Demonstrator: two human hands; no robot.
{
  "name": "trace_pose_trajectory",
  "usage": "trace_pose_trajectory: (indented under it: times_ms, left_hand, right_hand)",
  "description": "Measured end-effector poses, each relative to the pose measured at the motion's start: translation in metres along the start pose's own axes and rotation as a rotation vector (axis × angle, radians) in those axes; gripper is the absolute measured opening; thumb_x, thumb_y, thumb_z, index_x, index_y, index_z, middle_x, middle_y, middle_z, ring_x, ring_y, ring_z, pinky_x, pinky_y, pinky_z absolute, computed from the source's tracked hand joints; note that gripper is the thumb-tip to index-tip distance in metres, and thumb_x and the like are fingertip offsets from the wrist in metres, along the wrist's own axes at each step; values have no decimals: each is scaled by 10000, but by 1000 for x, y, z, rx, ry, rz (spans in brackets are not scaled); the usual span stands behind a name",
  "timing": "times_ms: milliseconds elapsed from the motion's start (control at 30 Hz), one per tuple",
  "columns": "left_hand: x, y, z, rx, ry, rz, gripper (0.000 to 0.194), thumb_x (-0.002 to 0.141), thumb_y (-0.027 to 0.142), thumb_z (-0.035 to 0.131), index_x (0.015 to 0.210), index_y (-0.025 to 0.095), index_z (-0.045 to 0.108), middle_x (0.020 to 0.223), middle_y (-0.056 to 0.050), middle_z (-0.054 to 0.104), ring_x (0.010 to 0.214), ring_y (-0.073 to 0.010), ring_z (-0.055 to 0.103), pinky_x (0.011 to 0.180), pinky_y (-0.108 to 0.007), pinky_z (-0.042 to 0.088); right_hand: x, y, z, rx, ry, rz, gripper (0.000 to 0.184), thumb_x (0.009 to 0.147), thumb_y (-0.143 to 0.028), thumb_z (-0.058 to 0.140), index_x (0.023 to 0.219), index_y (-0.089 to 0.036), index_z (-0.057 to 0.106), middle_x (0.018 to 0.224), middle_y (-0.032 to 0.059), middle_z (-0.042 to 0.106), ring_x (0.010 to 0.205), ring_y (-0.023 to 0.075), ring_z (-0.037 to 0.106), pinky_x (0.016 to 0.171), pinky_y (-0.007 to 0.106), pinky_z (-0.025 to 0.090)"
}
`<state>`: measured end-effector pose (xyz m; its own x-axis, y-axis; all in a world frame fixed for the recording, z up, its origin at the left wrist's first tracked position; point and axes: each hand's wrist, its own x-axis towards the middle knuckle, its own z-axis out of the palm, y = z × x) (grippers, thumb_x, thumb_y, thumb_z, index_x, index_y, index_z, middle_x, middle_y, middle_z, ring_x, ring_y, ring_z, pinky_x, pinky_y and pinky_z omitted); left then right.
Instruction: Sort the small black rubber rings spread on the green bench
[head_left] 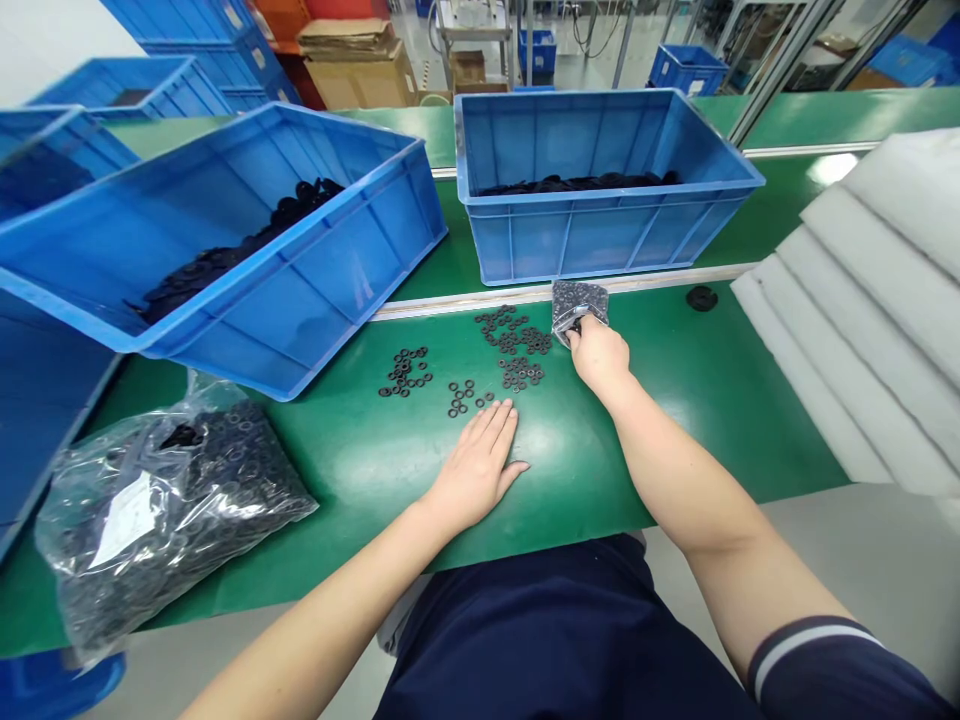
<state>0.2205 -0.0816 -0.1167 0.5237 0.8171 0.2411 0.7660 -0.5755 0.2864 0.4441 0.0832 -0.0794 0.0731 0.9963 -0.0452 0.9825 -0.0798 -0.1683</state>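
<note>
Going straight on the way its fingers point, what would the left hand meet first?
Probably the small cluster of black rings lying on the green bench top just ahead of the fingertips of the left hand; the exact line is hard to judge from this view.

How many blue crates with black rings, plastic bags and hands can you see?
Crates with black rings: 2 (tilted crate, upright crate)
Plastic bags: 2 (big clear bag, small bag)
Hands: 2 (left hand, right hand)
Total: 6

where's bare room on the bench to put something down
Bare green mat lies right of the right hand, holding a small bag, before the white foam sheets. A smaller patch sits between the plastic bag of washers and the left hand. Crowded: the black washers scattered below the blue crate.
</note>
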Motion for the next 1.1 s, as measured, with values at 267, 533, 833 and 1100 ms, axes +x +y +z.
trace_pose_trajectory:
  times_ms: [267,533,833,1100]
  left_hand:
    - [15,10,8,-1,-49,4,925,964,512,562,1606,74,61,1642,-276,179,1546,-371,143,1223,-595,315]
    - [24,12,-8,126,110,-185,559,963,306,576,1438,27,476,1575,-292,349,1536,-419,171,1213,-672,249]
    - [31,8,-13,272,99,-254,476,989,358,537,1268,-13,641,1558,-303,355,1511,-435,246,1210,-656,252]
    - [65,-8,-1,251,135,-199,315,980,248,547,1188,64,697,1508,-282,460,1473,-408,359,1146,-599,380]
  right_hand:
    - [1,2,0,-14,-5,-6,328,1034,-325,422,1263,-146,573,1080,187,727,997,306,703,842,387,511]
    - [-2,4,-4,23,14,-13,292,1015,-293,447,1211,-150,610,1073,174,734,991,303,700,829,366,506]
    - [-1,6,-4,84,8,29,287,1007,-285,460,1203,-152,623,1092,177,729,1015,300,693,848,358,499]
    - [1,10,-3,98,28,9,271,991,-288,486,1167,-157,646,1081,172,732,1020,296,693,854,355,500]
